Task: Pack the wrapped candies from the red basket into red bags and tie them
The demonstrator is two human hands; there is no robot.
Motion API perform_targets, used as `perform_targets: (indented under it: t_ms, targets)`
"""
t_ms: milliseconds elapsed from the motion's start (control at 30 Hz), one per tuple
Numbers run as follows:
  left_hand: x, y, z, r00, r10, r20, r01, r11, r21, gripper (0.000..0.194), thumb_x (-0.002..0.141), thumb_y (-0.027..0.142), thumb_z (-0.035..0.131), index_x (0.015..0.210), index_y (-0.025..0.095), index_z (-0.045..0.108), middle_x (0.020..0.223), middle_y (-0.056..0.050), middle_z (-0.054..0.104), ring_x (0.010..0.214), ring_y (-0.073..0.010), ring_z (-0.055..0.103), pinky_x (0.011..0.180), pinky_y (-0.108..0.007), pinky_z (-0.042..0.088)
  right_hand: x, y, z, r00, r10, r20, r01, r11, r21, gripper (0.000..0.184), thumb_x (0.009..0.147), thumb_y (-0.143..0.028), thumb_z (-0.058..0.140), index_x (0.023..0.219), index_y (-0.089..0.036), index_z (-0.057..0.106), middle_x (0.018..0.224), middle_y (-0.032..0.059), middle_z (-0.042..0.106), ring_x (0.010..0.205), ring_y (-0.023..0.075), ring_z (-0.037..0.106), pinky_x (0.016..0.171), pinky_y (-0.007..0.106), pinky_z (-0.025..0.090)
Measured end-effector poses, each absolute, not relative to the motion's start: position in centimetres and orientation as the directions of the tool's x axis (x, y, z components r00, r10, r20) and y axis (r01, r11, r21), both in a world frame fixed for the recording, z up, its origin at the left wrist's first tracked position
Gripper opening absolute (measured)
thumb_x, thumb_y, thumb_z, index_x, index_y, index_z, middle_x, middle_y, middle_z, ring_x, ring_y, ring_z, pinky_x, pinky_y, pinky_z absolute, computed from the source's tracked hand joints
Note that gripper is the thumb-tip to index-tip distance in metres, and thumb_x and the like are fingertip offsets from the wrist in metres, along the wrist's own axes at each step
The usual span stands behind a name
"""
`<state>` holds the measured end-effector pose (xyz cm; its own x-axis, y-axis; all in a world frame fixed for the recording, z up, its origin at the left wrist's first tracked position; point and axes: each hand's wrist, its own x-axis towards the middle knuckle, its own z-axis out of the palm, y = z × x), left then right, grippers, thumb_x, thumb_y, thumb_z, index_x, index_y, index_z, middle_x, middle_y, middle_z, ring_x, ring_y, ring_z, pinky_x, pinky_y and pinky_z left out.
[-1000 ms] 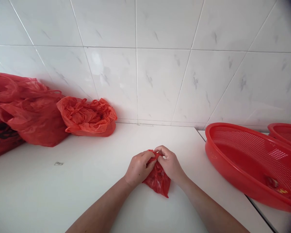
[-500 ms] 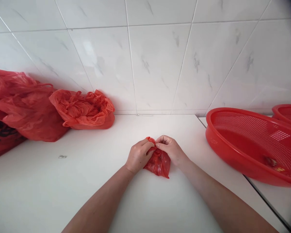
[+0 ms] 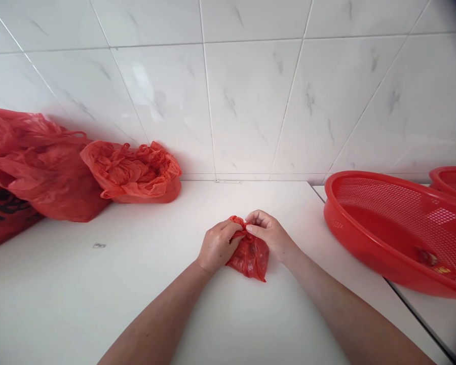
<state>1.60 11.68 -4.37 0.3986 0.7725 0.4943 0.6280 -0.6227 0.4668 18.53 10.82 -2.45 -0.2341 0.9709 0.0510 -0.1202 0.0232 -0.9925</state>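
Observation:
A small red plastic bag (image 3: 250, 258) is in front of me on the white table, its thin film wrinkled and its top gathered. My left hand (image 3: 218, 244) grips the gathered top from the left, with the fingers curled and the thumb pressed on it. From the right, my right hand (image 3: 270, 235) pinches the same gathered part between thumb and fingertips. Whatever the bag may contain cannot be made out, and the fingers partly cover its twisted neck.
A red plastic bag bunched open (image 3: 137, 175) stands by the tiled wall, beside larger red bags (image 3: 64, 177). On the right is a big red perforated basket (image 3: 349, 223) with small items inside, and another red basket (image 3: 452, 175) behind it. The white table (image 3: 99, 299) has a seam.
The view has shifted slightly. My right fingertips have moved a little on the bag's gathered top, while my left hand keeps its grip.

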Motion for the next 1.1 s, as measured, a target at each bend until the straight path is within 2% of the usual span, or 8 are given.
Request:
perform_targets:
  t_ms: [300, 467, 667, 800, 900, 1000, 1100]
  targets:
    - [1.6, 11.6, -4.5, 0.392, 0.775, 0.496, 0.595, -0.625, 0.506, 0.020, 0.087, 0.019, 0.044, 0.091, 0.024, 0.063, 0.088, 0.000, 0.066, 0.079, -0.0137, 0.057, 0.071, -0.025, 0.044, 18.4, 10.8, -2.7, -0.193, 0.981, 0.009, -0.143, -0.019, -0.990, 0.010, 0.075, -0.029, 0.060, 0.079, -0.021, 0.056, 0.076, -0.0019, 0.058, 0.070, 0.0126, 0.054, 0.065, 0.026, 0.043]
    - [1.6, 11.5, -4.2, 0.348, 0.823, 0.449, 0.597, -0.564, 0.570, 0.016, 0.085, 0.021, 0.046, 0.090, 0.025, 0.062, 0.085, 0.001, 0.065, 0.078, -0.0138, 0.057, 0.070, -0.025, 0.044, 18.7, 10.7, -2.6, -0.206, 0.978, 0.005, -0.112, -0.019, -0.994, 0.014, 0.078, -0.032, 0.057, 0.087, -0.022, 0.059, 0.082, -0.0002, 0.062, 0.076, 0.0142, 0.057, 0.071, 0.029, 0.046]
    - [1.7, 11.6, -4.3, 0.225, 0.902, 0.370, 0.571, -0.429, 0.699, 0.011, 0.083, 0.020, 0.046, 0.081, 0.022, 0.057, 0.079, 0.002, 0.063, 0.071, -0.0130, 0.056, 0.065, -0.024, 0.044, 18.6, 10.4, -2.4, -0.252, 0.967, 0.049, 0.075, 0.070, -0.995, 0.027, 0.079, -0.029, 0.054, 0.105, -0.023, 0.059, 0.101, 0.0027, 0.063, 0.091, 0.0170, 0.060, 0.083, 0.036, 0.048]
    - [1.6, 11.8, -4.4, 0.174, 0.916, 0.361, 0.548, -0.395, 0.737, 0.011, 0.084, 0.022, 0.046, 0.077, 0.021, 0.054, 0.074, 0.002, 0.060, 0.066, -0.0121, 0.053, 0.061, -0.023, 0.042, 18.4, 10.4, -2.9, -0.223, 0.970, 0.098, 0.223, 0.148, -0.963, 0.042, 0.076, -0.028, 0.059, 0.117, -0.027, 0.053, 0.122, 0.0034, 0.054, 0.110, 0.0197, 0.052, 0.091, 0.038, 0.045]
    - [1.4, 12.0, -4.5, 0.141, 0.924, 0.355, 0.530, -0.373, 0.761, 0.011, 0.085, 0.025, 0.047, 0.076, 0.021, 0.053, 0.072, 0.002, 0.059, 0.064, -0.0121, 0.052, 0.060, -0.023, 0.041, 18.5, 10.5, -3.6, -0.189, 0.971, 0.144, 0.363, 0.206, -0.909, 0.053, 0.072, -0.024, 0.062, 0.122, -0.029, 0.049, 0.127, 0.0031, 0.050, 0.113, 0.0200, 0.049, 0.095, 0.039, 0.042]
    - [1.3, 12.2, -4.5, 0.122, 0.925, 0.361, 0.519, -0.369, 0.771, 0.011, 0.084, 0.025, 0.047, 0.075, 0.021, 0.052, 0.072, 0.002, 0.058, 0.064, -0.0118, 0.051, 0.060, -0.023, 0.040, 18.6, 10.9, -4.1, -0.121, 0.976, 0.181, 0.457, 0.217, -0.862, 0.041, 0.074, -0.021, 0.058, 0.114, -0.027, 0.054, 0.117, 0.0021, 0.055, 0.106, 0.0183, 0.053, 0.093, 0.038, 0.042]
    - [1.3, 12.3, -4.6, 0.120, 0.928, 0.353, 0.499, -0.364, 0.787, 0.009, 0.083, 0.024, 0.048, 0.076, 0.021, 0.053, 0.072, 0.002, 0.058, 0.064, -0.0116, 0.050, 0.060, -0.023, 0.040, 18.7, 11.2, -4.4, -0.096, 0.978, 0.183, 0.483, 0.207, -0.851, 0.026, 0.076, -0.023, 0.055, 0.101, -0.026, 0.059, 0.105, 0.0011, 0.059, 0.096, 0.0170, 0.057, 0.086, 0.036, 0.045]
